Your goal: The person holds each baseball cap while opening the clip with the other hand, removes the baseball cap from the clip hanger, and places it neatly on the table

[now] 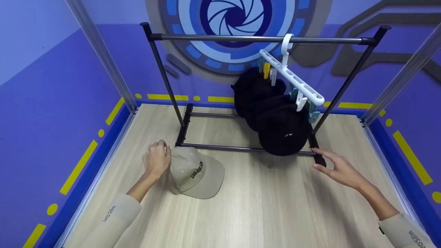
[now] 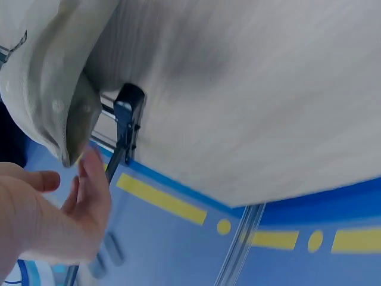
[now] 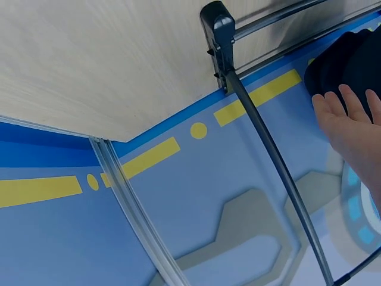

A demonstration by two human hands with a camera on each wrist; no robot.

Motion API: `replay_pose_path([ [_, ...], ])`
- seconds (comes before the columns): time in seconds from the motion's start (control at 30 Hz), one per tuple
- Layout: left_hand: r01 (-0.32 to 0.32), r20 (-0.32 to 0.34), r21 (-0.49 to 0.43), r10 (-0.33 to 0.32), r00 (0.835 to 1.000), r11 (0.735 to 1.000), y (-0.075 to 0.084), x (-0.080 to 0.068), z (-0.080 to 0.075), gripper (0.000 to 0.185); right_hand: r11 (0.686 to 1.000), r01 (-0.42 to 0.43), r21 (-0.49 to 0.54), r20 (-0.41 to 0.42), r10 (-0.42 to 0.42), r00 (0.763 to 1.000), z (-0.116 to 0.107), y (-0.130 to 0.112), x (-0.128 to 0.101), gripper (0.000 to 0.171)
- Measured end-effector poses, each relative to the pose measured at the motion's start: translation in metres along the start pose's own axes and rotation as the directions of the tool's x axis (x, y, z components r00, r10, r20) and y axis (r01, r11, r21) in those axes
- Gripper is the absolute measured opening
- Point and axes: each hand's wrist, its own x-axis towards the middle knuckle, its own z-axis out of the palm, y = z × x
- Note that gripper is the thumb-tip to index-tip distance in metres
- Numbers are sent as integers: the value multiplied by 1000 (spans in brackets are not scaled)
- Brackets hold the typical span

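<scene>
A beige baseball cap (image 1: 187, 170) with dark "COLORADO" lettering is on the wooden tabletop, its brim toward the right. My left hand (image 1: 157, 159) is at the cap's left back edge. In the left wrist view, that hand's fingertips (image 2: 90, 159) come right up to the cap's edge (image 2: 64, 113), with thumb and fingers spread apart. Over by the rack's right foot, my right hand (image 1: 341, 168) hovers with fingers extended and nothing in it. Several black caps (image 1: 275, 120) hang in a row under a white clip hanger (image 1: 293, 77).
A dark metal rack (image 1: 224, 38) stands toward the back, the hanger hooked on its top bar. White, yellow and teal clips (image 1: 313, 115) dangle from the hanger. The rack's lower bar (image 1: 224, 148) runs just behind the beige cap. Blue-purple panels (image 1: 51, 103) enclose the table.
</scene>
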Motion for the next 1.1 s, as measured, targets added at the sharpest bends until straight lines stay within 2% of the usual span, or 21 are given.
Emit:
replay_pose_path([
  [0.07,-69,-57,45,72,996,997,1,6,-4,16,1000,-27,-15,4,27,1000,0,0,-1,57],
  [0.13,-108,-89,59,114,990,992,4,10,-7,20,998,-58,-18,11,58,998,0,-1,-2,60],
  [0.3,-135,-93,-10,133,987,991,16,18,-13,29,996,-93,11,26,93,995,-1,0,-2,65],
  [0.4,-183,-69,-39,180,981,982,26,22,-14,36,996,-93,16,26,93,995,-3,0,-2,65],
  [0.5,-257,-26,-56,256,966,965,37,28,-17,43,995,-93,20,28,93,995,-5,0,-2,67],
  [0.57,-292,27,-74,295,955,954,46,33,-20,49,996,-92,18,27,91,995,-8,0,0,68],
  [0.73,-313,183,-100,327,927,944,70,45,-27,61,995,-98,1,33,98,995,-13,-2,7,69],
  [0.8,-333,212,-99,346,914,938,78,49,-27,62,995,-99,-12,35,100,994,-15,-5,11,69],
  [0.93,-385,221,-117,402,889,916,93,52,-24,60,996,-81,-35,27,82,996,-22,-10,21,68],
  [1.1,-475,178,-93,484,857,875,117,55,-20,57,995,-91,-40,32,92,995,-43,-22,43,68],
])
